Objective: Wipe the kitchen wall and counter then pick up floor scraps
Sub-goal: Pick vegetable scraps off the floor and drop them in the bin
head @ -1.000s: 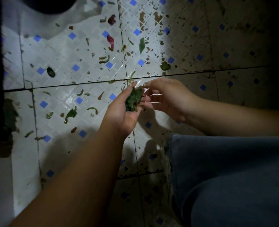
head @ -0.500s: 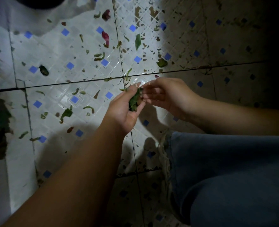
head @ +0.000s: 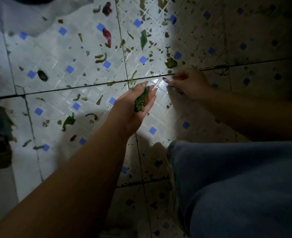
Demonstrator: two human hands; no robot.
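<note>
My left hand (head: 133,109) is cupped palm up over the tiled floor (head: 59,54), holding a bunch of green leafy scraps (head: 141,100) in its curled fingers. My right hand (head: 188,83) is low to the right, its fingertips pinching a small purple scrap (head: 165,80) at the floor. Several scraps lie scattered on the tiles: a red piece (head: 107,36), a green leaf (head: 143,39), a green lump (head: 171,63), a dark piece (head: 42,75) and a curled green piece (head: 68,121).
My knee in blue jeans (head: 236,186) fills the lower right. A dark mass with green debris (head: 2,134) sits at the left edge. A dark round object (head: 35,0) is at the top left. The right floor is in shadow.
My right hand has drawn away from my left palm to the right and down to the floor, where it now pinches a purple scrap. The left hand keeps holding its green scraps.
</note>
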